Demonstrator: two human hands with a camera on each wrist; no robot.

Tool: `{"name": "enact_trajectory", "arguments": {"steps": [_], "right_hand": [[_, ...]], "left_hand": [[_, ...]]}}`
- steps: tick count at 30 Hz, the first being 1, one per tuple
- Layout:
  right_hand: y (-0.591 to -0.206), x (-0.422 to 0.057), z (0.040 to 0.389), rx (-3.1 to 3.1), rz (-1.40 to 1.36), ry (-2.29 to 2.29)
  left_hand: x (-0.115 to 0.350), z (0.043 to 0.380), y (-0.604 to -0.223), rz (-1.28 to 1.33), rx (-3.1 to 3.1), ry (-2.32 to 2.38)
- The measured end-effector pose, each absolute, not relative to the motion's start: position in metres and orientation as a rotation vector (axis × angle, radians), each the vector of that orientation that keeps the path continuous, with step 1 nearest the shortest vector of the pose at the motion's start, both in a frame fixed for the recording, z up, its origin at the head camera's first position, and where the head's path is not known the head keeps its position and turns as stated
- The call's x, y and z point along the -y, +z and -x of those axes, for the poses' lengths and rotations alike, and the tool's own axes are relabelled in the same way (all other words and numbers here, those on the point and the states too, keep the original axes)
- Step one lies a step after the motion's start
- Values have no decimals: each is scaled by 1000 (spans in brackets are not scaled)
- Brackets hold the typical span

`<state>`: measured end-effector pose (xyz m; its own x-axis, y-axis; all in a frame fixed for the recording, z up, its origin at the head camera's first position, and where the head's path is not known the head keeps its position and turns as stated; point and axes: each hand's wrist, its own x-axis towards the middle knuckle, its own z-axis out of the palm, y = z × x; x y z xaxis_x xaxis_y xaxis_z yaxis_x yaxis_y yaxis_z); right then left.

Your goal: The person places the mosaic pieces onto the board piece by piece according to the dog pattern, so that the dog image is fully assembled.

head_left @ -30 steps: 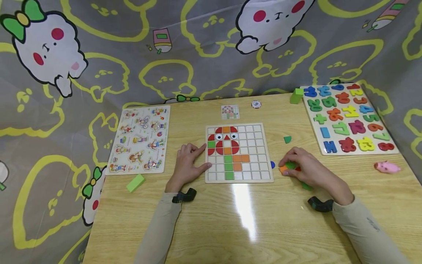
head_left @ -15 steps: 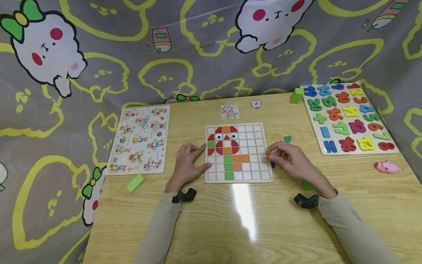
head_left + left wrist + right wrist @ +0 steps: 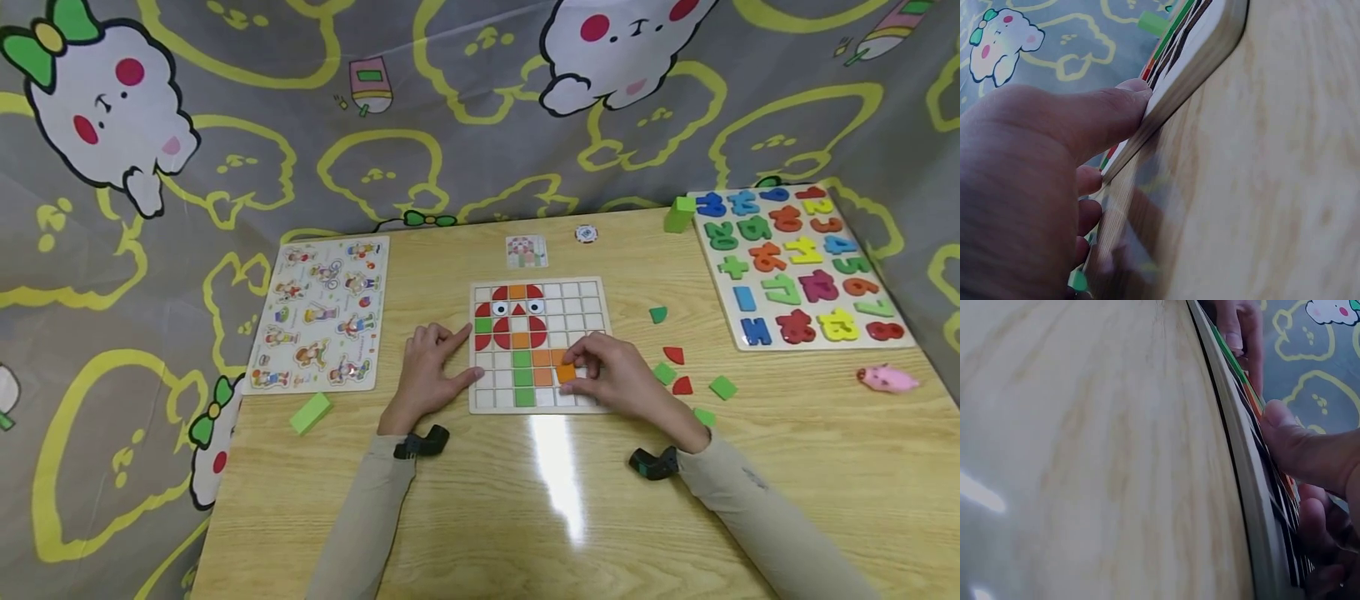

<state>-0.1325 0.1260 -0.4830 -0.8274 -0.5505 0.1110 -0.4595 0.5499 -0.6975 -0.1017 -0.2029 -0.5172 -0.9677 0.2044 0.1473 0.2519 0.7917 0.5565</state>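
A square wooden grid board lies on the table, with red, green and orange tiles and two eye tiles forming a figure on its left part. Between thumb and fingertips my right hand pinches an orange square tile over the board, beside other orange tiles. Whether that tile sits flat in a cell I cannot tell. Thumb and index finger spread, my left hand touches the board's left edge; in the left wrist view its thumb rests on the rim. The right hand hides the board's lower right cells.
Red quarter-round pieces and green square tiles lie right of the board. Behind it are a picture card and a poker chip. A number puzzle, pink pig, picture puzzle and green block flank it.
My right hand has picked the orange tile from the loose pieces at the right and carried it left over the board. The left hand has stayed at the board's edge.
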Motion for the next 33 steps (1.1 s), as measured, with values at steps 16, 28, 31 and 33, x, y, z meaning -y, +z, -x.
{"name": "enact_trajectory", "arguments": {"steps": [16,28,31,33], "right_hand": [[-478,-126,132,-2690,933,-1112],[-458,-212,148,-2902,663,-1051],[-455,-237,151,-2966,559,-938],[-455,-246,153,-2982,511,-900]], "left_hand": [[202,104,-514,361,2887,-931],[200,103,-516,375,2887,-916],[201,102,-516,376,2882,-915],[203,101,-516,371,2885,-906]]}}
